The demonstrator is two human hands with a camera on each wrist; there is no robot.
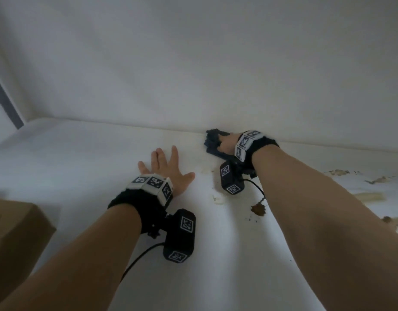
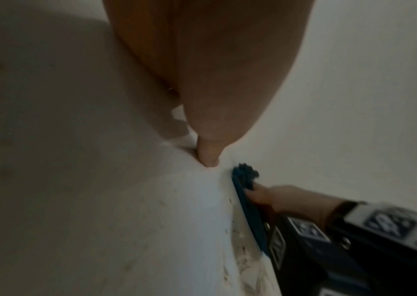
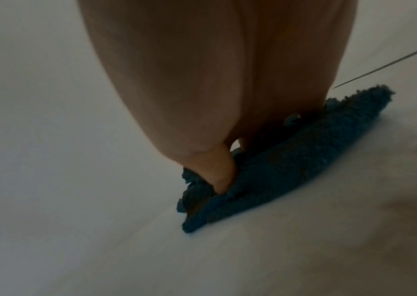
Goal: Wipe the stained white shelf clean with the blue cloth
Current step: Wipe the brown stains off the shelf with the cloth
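The white shelf [image 1: 81,164] carries brown and cream stains, chiefly on its right half. My left hand [image 1: 164,167] lies flat on the shelf with fingers spread, holding nothing; the left wrist view shows its thumb [image 2: 209,156] touching the surface. My right hand [image 1: 226,142] holds the bunched blue cloth [image 1: 212,140] down on the shelf at the back edge, against the rear wall. In the right wrist view the thumb [image 3: 219,172] digs into the cloth [image 3: 291,170]; the other fingers are hidden. The left wrist view shows the cloth [image 2: 246,192] under the right hand [image 2: 278,198].
A brown blot [image 1: 258,209] and a cream smear [image 1: 218,197] lie under my right forearm, with further smears [image 1: 370,195] at the right. A cardboard box [image 1: 16,232] stands at the near left. The rear wall [image 1: 193,63] closes the back.
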